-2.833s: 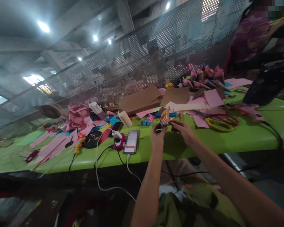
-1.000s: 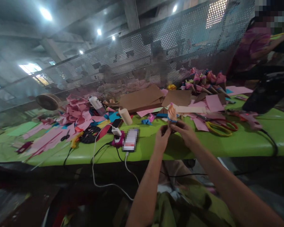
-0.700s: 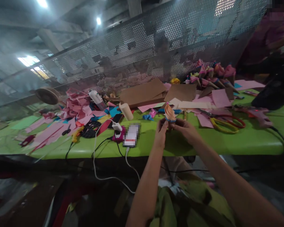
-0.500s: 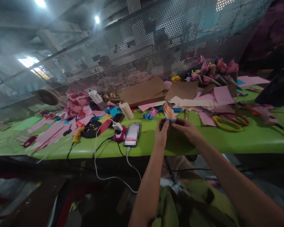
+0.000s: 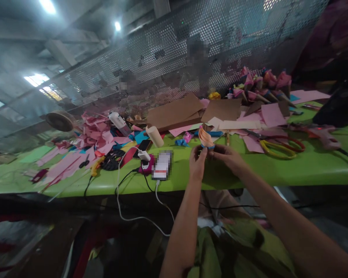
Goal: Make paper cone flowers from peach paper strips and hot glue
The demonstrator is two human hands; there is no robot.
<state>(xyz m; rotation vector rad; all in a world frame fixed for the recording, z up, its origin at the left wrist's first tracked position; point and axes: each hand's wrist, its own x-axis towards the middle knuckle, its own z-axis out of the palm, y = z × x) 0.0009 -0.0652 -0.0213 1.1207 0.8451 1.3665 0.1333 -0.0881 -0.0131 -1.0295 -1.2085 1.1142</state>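
Note:
Between my hands stands an orange swirl-shaped paper craft piece, like a soft-serve top, with a pink tip and a blue band round its base. My left hand grips its base from the left, thumb upward. From the right, my right hand pinches the lower edge of the same piece. Its underside is hidden by my fingers. Just behind the hands lie a blue strip and a small pink and blue wrapped bit. Both hands are above the green tabletop, near its front edge.
Large yellow-and-red-handled scissors and a pink glue gun lie to the right. Left are a phone on a white cable, a paper tube and a yellow glue gun. Cardboard and several finished paper cones lie behind.
The orange piece leans slightly more to the left. Both hands keep their hold in nearly the same place, and the view has shifted slightly.

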